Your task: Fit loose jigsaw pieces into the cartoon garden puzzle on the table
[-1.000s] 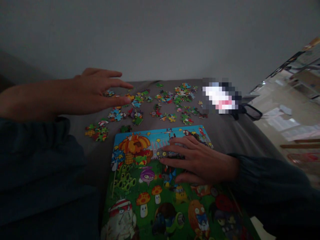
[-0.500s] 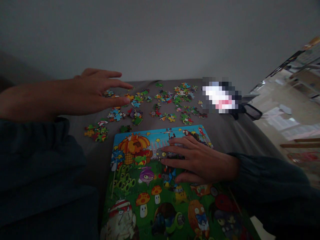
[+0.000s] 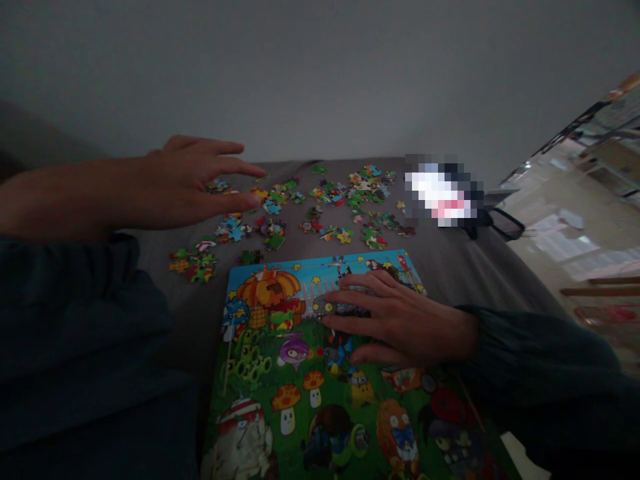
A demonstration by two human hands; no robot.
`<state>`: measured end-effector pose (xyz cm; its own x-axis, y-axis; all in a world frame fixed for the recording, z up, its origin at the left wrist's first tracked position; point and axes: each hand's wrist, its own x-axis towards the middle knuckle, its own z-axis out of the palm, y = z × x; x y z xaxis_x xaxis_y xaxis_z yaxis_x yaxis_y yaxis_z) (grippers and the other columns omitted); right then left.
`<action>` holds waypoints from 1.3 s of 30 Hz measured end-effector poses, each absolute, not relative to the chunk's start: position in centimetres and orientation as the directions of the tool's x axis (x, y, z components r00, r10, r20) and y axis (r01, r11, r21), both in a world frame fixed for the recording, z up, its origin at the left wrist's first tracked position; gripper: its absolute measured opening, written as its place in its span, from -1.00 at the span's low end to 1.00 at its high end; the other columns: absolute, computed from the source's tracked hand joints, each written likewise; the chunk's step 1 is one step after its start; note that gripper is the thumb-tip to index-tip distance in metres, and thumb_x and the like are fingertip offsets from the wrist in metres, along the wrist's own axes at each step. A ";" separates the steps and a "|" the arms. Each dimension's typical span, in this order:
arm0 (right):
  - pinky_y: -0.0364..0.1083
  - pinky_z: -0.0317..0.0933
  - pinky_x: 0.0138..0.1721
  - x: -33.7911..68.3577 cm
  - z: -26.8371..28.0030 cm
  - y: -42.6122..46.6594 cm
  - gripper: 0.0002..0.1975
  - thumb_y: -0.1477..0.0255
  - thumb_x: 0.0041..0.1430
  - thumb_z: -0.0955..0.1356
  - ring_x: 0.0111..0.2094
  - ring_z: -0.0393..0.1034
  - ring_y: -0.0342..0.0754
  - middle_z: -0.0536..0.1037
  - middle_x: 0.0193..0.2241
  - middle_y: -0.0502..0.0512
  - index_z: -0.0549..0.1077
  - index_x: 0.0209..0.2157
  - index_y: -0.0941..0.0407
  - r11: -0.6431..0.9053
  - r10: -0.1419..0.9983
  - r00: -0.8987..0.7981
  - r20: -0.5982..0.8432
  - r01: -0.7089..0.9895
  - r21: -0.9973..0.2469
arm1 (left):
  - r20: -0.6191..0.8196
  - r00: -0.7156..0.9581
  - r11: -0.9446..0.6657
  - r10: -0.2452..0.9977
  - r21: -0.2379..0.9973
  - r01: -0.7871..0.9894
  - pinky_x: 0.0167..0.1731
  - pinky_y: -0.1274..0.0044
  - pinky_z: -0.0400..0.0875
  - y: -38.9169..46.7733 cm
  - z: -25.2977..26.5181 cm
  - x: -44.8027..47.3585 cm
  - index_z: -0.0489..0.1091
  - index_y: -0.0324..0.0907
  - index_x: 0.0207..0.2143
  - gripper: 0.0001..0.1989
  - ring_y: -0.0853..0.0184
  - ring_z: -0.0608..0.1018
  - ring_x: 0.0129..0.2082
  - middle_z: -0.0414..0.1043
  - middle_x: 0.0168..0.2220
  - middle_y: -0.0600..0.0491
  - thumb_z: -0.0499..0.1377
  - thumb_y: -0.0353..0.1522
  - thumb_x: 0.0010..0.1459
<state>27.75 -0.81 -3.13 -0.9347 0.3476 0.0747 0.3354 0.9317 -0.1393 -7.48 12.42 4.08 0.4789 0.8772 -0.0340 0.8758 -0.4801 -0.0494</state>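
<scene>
The right hand (image 3: pixel 400 323) lies flat on the puzzle board (image 3: pixel 280 373), fingers spread; the left hand (image 3: pixel 193 180) hovers open above loose puzzle pieces (image 3: pixel 330 197) on grey bedding (image 3: pixel 450 260).

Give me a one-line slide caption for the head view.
Right hand flat on puzzle board; left hand open over loose pieces.

Colourful cartoon puzzle board (image 3: pixel 280 373) flat on grey surface; loose pieces (image 3: pixel 330 200) scattered just beyond

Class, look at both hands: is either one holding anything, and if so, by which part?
Nothing is held. The left hand hovers open over the loose puzzle pieces; the right hand lies flat, fingers spread, on the puzzle board.
</scene>
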 end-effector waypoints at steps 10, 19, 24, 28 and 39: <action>0.27 0.14 0.30 27.7 -3.1 -1.2 -0.45 0.06 0.50 0.24 0.37 0.12 0.24 0.33 0.38 0.25 0.39 0.33 0.06 0.948 0.289 -0.955 0.063 0.277 -0.155 | -0.021 0.453 -0.454 0.891 -0.017 0.891 0.40 0.17 0.01 12.3 4.0 -7.7 0.40 -0.07 0.29 0.05 -0.10 0.16 0.46 0.09 0.45 0.08 -0.25 0.39 0.08; 0.20 0.02 0.40 27.1 -3.9 -2.4 -0.36 -0.04 0.45 0.26 0.41 0.09 0.18 0.28 0.43 0.10 0.29 0.40 -0.04 0.979 0.168 -0.985 0.032 0.163 -0.120 | -0.017 0.487 -0.487 0.873 -0.001 0.874 0.40 0.15 0.04 12.2 4.0 -7.4 0.41 -0.15 0.30 0.00 -0.12 0.16 0.47 0.10 0.45 -0.10 -0.23 0.33 0.19; 0.21 0.00 0.41 27.1 -3.9 -2.5 -0.36 -0.05 0.46 0.23 0.42 0.08 0.18 0.30 0.42 0.10 0.28 0.40 -0.05 0.979 0.167 -0.985 0.034 0.162 -0.124 | -0.021 0.473 -0.472 0.881 0.032 0.881 0.40 0.11 -0.03 12.0 4.3 -7.2 0.39 -0.17 0.30 0.06 -0.17 0.11 0.47 0.07 0.45 -0.02 -0.21 0.37 0.12; 0.22 0.01 0.40 27.1 -3.8 -2.6 -0.37 -0.05 0.46 0.22 0.41 0.09 0.19 0.31 0.41 0.08 0.28 0.40 -0.07 0.977 0.171 -0.985 0.020 0.167 -0.130 | -0.030 0.490 -0.489 0.871 0.051 0.871 0.41 0.15 -0.06 12.2 4.2 -7.4 0.38 -0.21 0.30 0.04 -0.16 0.12 0.46 0.06 0.46 -0.05 -0.19 0.35 0.14; 0.22 0.09 0.35 27.1 -3.6 -2.5 -0.38 -0.06 0.46 0.22 0.38 0.13 0.18 0.33 0.40 0.04 0.30 0.39 -0.10 0.975 0.181 -0.983 0.019 0.177 -0.135 | -0.035 0.494 -0.493 0.869 0.039 0.869 0.40 0.09 -0.06 12.1 4.3 -7.3 0.36 -0.25 0.30 0.06 -0.20 0.12 0.45 0.02 0.45 -0.04 -0.24 0.36 0.17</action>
